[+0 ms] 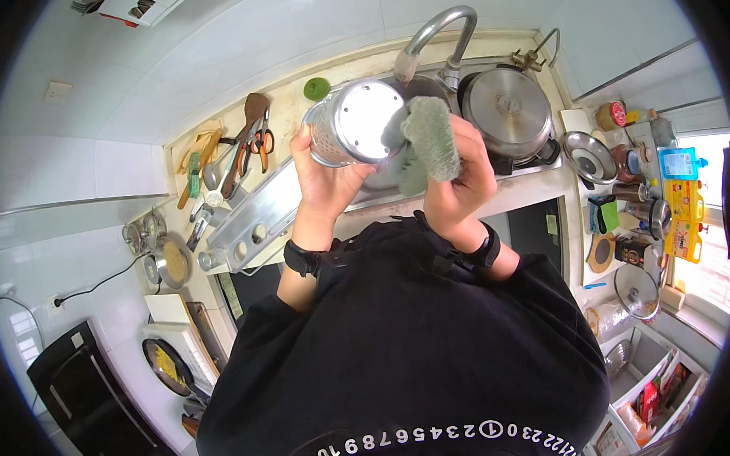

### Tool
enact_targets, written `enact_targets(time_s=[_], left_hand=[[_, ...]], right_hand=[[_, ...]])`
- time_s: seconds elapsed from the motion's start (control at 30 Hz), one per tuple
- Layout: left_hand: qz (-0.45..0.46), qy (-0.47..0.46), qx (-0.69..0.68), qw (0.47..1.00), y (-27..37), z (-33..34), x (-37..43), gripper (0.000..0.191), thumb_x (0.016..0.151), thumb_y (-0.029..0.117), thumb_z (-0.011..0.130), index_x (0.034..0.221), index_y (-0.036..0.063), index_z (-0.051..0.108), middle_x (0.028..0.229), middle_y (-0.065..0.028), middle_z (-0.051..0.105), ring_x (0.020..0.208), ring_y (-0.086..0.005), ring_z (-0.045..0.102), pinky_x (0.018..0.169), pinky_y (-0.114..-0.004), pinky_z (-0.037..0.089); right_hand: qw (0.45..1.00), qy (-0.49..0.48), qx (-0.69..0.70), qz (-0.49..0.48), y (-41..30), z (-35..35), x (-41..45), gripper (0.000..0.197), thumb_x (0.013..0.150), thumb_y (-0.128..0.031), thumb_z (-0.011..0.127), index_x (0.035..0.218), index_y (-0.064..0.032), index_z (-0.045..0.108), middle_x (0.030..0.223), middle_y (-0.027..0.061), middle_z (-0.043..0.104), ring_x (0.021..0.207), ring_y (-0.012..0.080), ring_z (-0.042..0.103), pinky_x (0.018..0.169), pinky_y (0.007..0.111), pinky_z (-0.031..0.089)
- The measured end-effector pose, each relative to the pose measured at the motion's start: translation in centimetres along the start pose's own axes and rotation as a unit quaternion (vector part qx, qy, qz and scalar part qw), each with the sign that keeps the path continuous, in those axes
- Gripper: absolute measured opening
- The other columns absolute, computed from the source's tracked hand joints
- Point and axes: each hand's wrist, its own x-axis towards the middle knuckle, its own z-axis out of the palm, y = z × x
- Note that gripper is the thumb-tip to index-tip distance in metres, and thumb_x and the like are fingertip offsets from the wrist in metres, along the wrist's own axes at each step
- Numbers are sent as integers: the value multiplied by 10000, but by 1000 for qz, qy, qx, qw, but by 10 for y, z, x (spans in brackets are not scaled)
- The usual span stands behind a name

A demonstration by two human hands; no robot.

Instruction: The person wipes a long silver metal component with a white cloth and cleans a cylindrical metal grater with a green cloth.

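My left hand (pixel 326 184) grips a perforated stainless steel utensil holder (pixel 369 121) from its left side and below, its shiny round end with small holes turned up towards me. In my right hand (pixel 466 174) is a grey-green cloth (pixel 432 138), held just right of the holder, close to its end. Part of the cloth hangs lower, over the sink. Whether the cloth touches the holder I cannot tell. Both hands are above the sink, below the curved faucet (pixel 445 35).
A large steel pot (pixel 507 108) sits right of the faucet. Left of the sink lie scissors (pixel 263 141), a brown spatula (pixel 254 107) and other utensils. A green scrubbing pad (pixel 317 89) rests behind the holder. Bottles, jars and a glass lid (pixel 637 291) crowd the right counter.
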Motion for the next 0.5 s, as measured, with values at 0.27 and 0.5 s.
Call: enact_targets(time_s=[0.27,0.5], left_hand=[[13,60,86,994,-3,3,-1,647,849,557,388,1206,22,461,1040,-118,596,752,-212,608,562,-325,497],[-9,-56,235,970,10,9,-14,564,905,514,354,1081,1,511,825,-78,590,527,-157,490,446,-264,392]], right_hand=[[962,-217,-84,-142,10,-1,25,437,814,-409,531,1032,-37,608,1099,153,557,1039,345,522,925,500,386],[965,-225,-73,-114,8,3,55,290,780,-200,527,1004,-22,572,1056,145,544,923,322,544,771,386,458]])
